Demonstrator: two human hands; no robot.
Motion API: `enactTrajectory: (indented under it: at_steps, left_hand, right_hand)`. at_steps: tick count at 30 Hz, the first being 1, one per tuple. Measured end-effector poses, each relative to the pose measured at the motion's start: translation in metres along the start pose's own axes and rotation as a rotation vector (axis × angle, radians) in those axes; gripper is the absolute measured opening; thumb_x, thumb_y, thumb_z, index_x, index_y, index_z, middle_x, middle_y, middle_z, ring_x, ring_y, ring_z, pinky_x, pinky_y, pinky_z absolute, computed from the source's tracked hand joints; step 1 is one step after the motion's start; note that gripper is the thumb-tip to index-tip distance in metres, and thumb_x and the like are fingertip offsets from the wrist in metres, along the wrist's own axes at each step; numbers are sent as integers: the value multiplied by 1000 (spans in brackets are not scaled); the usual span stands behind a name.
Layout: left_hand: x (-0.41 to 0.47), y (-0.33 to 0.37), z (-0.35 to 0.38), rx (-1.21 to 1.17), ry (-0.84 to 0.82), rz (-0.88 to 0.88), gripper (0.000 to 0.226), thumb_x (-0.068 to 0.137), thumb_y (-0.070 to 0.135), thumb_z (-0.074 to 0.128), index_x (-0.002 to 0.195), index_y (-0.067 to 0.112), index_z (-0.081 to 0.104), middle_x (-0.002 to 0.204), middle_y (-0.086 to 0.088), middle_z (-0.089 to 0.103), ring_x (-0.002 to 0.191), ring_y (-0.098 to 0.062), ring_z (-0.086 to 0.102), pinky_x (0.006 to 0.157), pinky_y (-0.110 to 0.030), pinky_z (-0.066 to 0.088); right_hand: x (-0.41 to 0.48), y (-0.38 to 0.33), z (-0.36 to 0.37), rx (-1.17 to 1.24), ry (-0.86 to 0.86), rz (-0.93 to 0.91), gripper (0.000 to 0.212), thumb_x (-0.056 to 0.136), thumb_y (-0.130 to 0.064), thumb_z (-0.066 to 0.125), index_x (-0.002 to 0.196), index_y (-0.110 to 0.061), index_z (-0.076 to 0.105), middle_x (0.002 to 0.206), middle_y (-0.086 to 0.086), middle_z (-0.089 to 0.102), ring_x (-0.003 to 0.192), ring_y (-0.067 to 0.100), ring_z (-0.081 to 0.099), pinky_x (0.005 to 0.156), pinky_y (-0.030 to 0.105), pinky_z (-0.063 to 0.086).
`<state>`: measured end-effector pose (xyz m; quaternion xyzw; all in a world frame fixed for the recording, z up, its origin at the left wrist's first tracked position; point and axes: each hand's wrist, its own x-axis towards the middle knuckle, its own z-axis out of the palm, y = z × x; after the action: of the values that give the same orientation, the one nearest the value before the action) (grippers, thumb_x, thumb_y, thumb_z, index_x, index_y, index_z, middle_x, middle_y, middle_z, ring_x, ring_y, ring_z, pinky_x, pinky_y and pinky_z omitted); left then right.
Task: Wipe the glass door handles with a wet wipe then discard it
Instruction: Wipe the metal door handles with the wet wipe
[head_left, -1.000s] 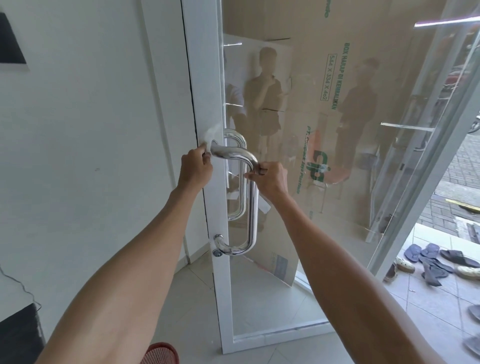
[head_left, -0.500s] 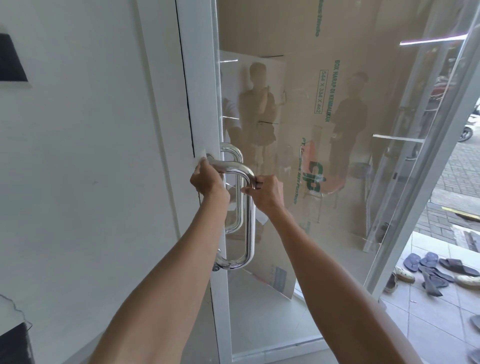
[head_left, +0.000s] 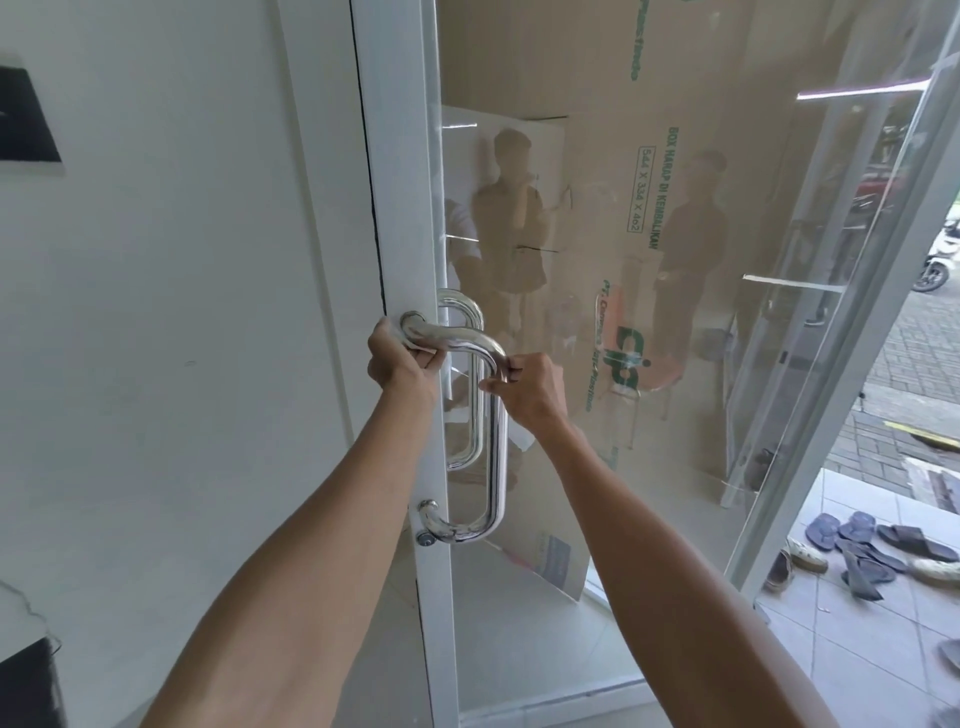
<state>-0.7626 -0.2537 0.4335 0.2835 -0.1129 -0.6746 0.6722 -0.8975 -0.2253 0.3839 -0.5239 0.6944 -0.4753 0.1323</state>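
A shiny chrome D-shaped handle (head_left: 496, 457) is mounted on the white-framed glass door (head_left: 405, 208). A second handle (head_left: 470, 312) shows behind the glass. My left hand (head_left: 397, 364) presses a white wet wipe (head_left: 415, 344) against the handle's top bar, close to where it meets the frame. Only a small edge of the wipe shows under my fingers. My right hand (head_left: 527, 387) grips the handle's upper bend from the right side.
A white wall (head_left: 182, 312) lies to the left. Brown cardboard (head_left: 649, 156) with green print stands behind the glass. Another glass door (head_left: 857, 312) hangs open on the right. Several sandals (head_left: 883, 551) lie on the tiled floor outside.
My left hand has slid down from above the top bar to beneath it, with the wipe now tucked under the fingers. The right hand kept its grip on the bend.
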Motion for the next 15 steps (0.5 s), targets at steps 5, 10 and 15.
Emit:
enactTrajectory:
  at_steps: [5, 10, 15]
  left_hand:
    - [-26, -26, 0, 368, 89, 333, 30, 86, 23, 56, 101, 0, 67, 84, -8, 68, 88, -27, 65, 74, -33, 54]
    - [-44, -57, -24, 943, -265, 628, 74, 84, 4, 37, 154, 14, 16, 147, -13, 42, 122, -20, 55, 104, -31, 45]
    - [-37, -68, -47, 1546, -478, 832, 75, 86, 4, 36, 151, -3, 0, 160, -20, -13, 149, -26, -15, 124, -38, 0]
  right_hand:
    - [1, -1, 1, -6, 1, -4, 23, 70, -28, 84, 79, -9, 74, 76, 13, 72, 78, 31, 67, 77, 42, 56]
    - [1, -1, 1, -15, 22, -17, 25, 72, -23, 79, 64, -5, 65, 58, 9, 56, 60, 20, 45, 59, 32, 40]
    - [3, -1, 1, -14, 32, -25, 43, 71, -18, 77, 45, -19, 42, 46, -1, 41, 54, 19, 33, 55, 28, 33]
